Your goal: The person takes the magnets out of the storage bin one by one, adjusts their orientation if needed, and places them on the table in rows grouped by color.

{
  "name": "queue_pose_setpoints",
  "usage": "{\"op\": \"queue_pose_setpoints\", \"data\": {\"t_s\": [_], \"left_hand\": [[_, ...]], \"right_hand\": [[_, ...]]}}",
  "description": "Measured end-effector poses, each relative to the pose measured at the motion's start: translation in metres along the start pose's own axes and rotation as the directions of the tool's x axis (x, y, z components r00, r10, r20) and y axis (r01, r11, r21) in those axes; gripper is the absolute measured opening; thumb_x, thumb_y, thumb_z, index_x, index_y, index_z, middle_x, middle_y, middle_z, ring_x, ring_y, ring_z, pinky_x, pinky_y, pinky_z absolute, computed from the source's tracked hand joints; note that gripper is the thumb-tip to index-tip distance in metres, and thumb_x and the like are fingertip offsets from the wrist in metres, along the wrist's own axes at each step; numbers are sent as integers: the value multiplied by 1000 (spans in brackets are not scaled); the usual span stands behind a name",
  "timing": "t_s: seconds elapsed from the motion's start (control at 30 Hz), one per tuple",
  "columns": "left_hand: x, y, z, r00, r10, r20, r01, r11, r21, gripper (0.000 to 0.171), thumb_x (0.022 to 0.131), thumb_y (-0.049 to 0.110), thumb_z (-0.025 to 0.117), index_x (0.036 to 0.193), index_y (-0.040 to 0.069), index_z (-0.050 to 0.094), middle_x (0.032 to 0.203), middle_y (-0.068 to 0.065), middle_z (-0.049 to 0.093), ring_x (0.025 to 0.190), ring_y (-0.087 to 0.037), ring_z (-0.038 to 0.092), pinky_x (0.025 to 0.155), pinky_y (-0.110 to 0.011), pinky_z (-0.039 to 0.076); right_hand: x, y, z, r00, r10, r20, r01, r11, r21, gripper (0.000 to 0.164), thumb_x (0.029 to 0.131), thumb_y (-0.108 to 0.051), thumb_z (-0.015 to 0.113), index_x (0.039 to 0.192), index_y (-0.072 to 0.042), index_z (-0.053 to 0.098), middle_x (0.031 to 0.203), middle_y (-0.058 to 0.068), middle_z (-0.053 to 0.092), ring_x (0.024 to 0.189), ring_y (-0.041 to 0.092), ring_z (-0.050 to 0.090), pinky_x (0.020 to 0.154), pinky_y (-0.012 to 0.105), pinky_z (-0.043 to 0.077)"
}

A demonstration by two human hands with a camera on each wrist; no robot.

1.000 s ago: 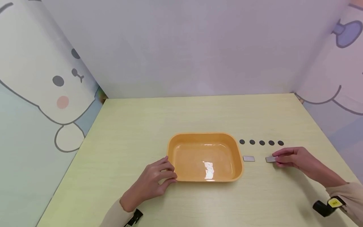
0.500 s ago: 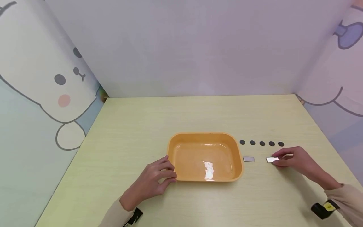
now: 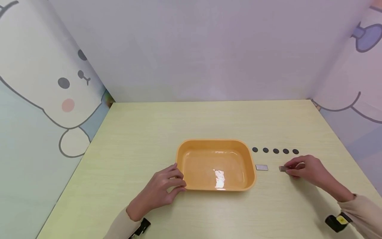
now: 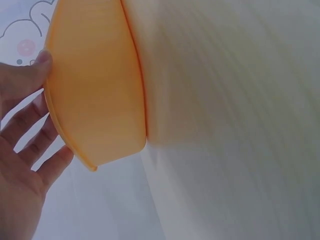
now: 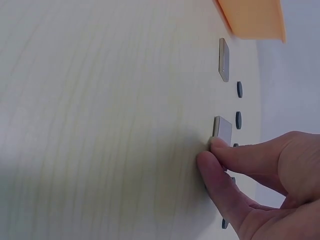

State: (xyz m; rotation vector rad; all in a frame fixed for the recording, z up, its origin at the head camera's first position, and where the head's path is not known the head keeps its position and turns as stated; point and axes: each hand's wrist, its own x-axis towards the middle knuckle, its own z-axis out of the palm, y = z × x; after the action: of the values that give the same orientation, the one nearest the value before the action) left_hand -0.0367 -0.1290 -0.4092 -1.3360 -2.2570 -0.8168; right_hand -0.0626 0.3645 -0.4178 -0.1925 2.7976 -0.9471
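Note:
At the front left corner of an orange rectangular tray (image 3: 216, 166), my left hand (image 3: 164, 187) holds the rim with thumb and fingertips. The left wrist view shows the fingers spread along the edge of the tray (image 4: 97, 85). Right of the tray, my right hand (image 3: 308, 171) pinches a small grey metallic rectangular block (image 3: 282, 168) between thumb and finger, low over the table. In the right wrist view the fingertips cover the near end of this block (image 5: 223, 129). A matching flat block (image 3: 262, 167) lies between it and the tray.
Several small black discs (image 3: 276, 151) lie in a row behind the blocks, right of the tray. The pale wooden table (image 3: 143, 132) ends at a plain back wall (image 3: 203, 49). Cartoon-printed panels (image 3: 35, 99) stand at both sides.
My right hand has shifted slightly left. The pinched block flashed bright half a second ago; now it looks darker and less of it shows. My left hand and the tray stay in place.

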Motion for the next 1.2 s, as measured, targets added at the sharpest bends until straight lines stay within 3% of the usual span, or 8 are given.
{"op": "queue_pose_setpoints", "data": {"t_s": [0.27, 0.53, 0.93, 1.2], "left_hand": [[1, -1, 2, 1000, -3, 9, 3, 1000, -1, 15, 69, 8, 81, 75, 15, 68, 81, 5, 59, 79, -9, 58, 96, -49, 45], [2, -3, 4, 1000, -12, 10, 12, 1000, -24, 17, 70, 7, 81, 76, 14, 67, 82, 5, 58, 81, -9, 57, 96, -50, 45], [2, -3, 7, 1000, -11, -18, 10, 999, -32, 14, 71, 8, 79, 77, 13, 68, 84, 4, 58, 82, -11, 57, 96, -50, 45], [1, 0, 10, 999, 11, -47, -13, 999, -45, 12, 72, 9, 76, 77, 14, 67, 83, 4, 57, 78, -10, 56, 94, -51, 47]], "right_hand": [[-1, -1, 0, 999, -43, -24, 41, 997, -67, 18, 76, -10, 78, 91, -2, 73, 81, 3, 66, 59, 4, 59, 51, 22, 45], [1, 1, -2, 998, -58, -18, 57, 997, -47, 16, 77, -8, 76, 91, -4, 73, 84, 5, 64, 60, 5, 60, 52, 22, 46], [7, 4, -5, 998, -39, 44, 40, 999, -27, 16, 77, -7, 75, 92, -2, 70, 81, 3, 62, 62, 8, 60, 51, 22, 47], [0, 10, -4, 997, -46, 67, 49, 998, -46, 23, 73, -7, 79, 92, -3, 69, 81, 3, 61, 64, 5, 57, 51, 23, 48]]}}
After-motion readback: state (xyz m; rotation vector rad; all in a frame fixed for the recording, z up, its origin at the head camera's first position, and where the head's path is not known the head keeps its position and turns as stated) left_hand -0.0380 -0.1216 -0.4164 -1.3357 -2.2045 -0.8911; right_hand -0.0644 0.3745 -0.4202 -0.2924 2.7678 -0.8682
